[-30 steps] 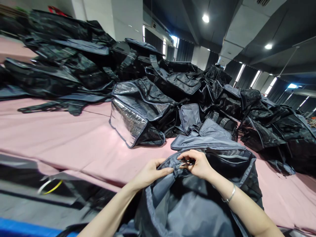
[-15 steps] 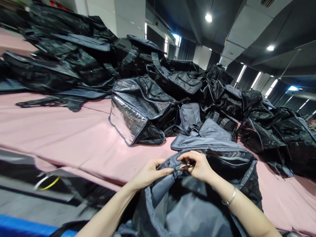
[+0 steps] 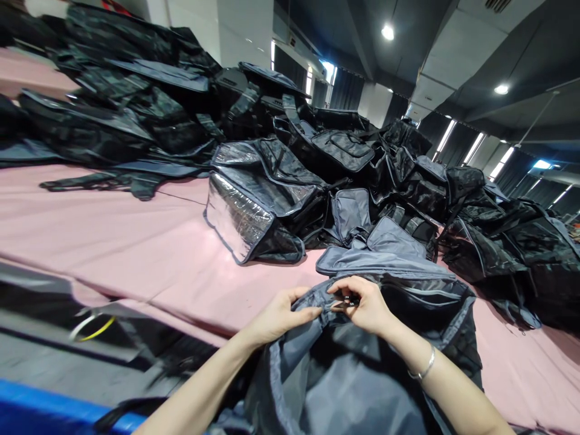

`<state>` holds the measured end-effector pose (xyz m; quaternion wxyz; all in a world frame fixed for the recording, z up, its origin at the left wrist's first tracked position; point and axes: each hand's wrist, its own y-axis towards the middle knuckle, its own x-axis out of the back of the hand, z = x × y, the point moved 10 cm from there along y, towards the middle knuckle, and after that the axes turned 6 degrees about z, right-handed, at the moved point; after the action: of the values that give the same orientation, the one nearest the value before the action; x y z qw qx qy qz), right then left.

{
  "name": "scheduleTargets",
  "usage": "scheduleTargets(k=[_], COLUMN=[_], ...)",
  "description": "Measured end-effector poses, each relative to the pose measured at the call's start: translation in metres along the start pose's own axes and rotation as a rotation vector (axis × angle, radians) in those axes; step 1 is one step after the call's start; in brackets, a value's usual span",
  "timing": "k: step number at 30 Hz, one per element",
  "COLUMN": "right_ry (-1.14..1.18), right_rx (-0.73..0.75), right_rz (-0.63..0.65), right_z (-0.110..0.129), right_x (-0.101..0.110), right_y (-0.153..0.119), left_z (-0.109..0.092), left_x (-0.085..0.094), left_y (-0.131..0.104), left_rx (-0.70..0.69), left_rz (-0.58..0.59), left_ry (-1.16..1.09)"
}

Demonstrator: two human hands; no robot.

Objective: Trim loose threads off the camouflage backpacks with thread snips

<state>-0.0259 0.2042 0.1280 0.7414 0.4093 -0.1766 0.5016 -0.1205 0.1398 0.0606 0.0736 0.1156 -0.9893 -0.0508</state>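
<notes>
At the near edge of the pink table (image 3: 149,235), my left hand (image 3: 285,318) pinches the grey rim (image 3: 315,296) of the open bag (image 3: 357,386) between thumb and fingers. Next, my right hand (image 3: 367,306) holds a small dark tool (image 3: 347,302) at that rim, fingers curled. Rightmost: a silver bracelet (image 3: 426,365) on that arm.

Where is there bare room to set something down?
Widest: the pink cloth left of the shiny-paneled bag, in front of the dark strap. Smaller: cloth right of the nearest open bag, in front of the camouflage bags. Crowded: behind the nearest open bag.
</notes>
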Motion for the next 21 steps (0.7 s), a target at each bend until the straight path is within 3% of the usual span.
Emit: scheduleTargets(k=[7, 21], right_ry=[-0.130, -0.035], right_rx=[-0.094, -0.145], right_rz=[0.027, -0.007], right_z=[0.011, 0.002], right_x=[-0.006, -0.012], right_y=[-0.006, -0.006], left_z=[0.002, 0.002], left_x=[0.003, -0.002], left_y=[-0.001, -0.003], left_rx=[-0.019, -0.035], left_rz=[-0.014, 0.022], left_ry=[-0.004, -0.079])
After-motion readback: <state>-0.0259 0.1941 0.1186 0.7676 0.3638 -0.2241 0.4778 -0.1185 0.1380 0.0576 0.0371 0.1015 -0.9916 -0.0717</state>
